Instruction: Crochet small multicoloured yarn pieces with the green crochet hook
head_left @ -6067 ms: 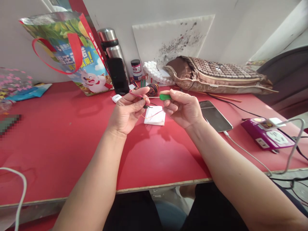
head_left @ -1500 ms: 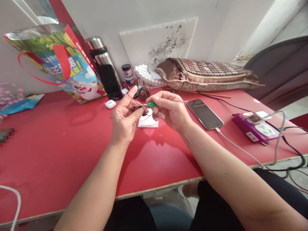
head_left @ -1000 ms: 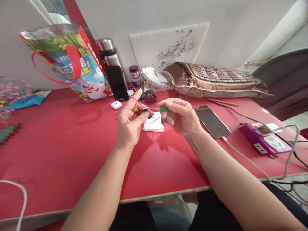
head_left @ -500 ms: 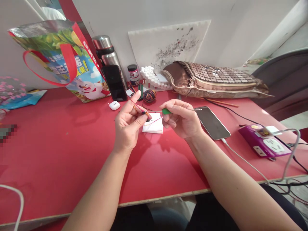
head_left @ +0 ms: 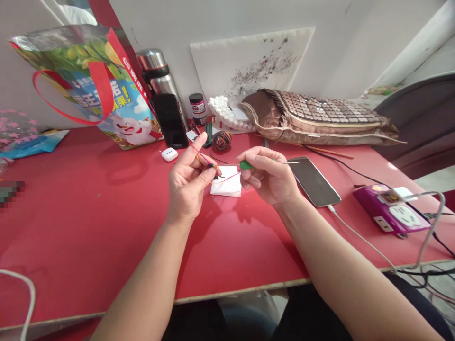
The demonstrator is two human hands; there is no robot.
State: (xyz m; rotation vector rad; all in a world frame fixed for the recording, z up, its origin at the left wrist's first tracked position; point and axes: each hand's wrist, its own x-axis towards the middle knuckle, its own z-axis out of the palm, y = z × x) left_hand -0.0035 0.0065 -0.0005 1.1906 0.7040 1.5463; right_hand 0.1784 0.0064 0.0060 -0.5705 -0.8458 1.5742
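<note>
Between the thumb and fingers of my left hand [head_left: 187,184] is a small piece of multicoloured crochet work [head_left: 215,171], with a strand of red and orange yarn [head_left: 199,152] running over the raised index finger. My right hand [head_left: 272,173] grips a thin metal crochet hook by its green handle [head_left: 246,165]. The hook's shaft reaches left to the crochet work; whether its tip sits inside a stitch is too small to tell. A white folded paper [head_left: 227,189] lies on the table below both hands. Just behind them rests a multicoloured yarn ball [head_left: 222,140].
On the red table [head_left: 124,227] stand a dark phone [head_left: 171,121], a steel flask [head_left: 165,80] and a colourful bag [head_left: 106,90]. A white earphone case [head_left: 169,154] lies left. To the right are a charging phone [head_left: 314,182], a purple power socket [head_left: 387,208] and a brown cushion [head_left: 320,116].
My left hand and the crochet work have shifted very slightly to the left. My right hand keeps its hold on the hook, almost still. The view has tilted a little.
</note>
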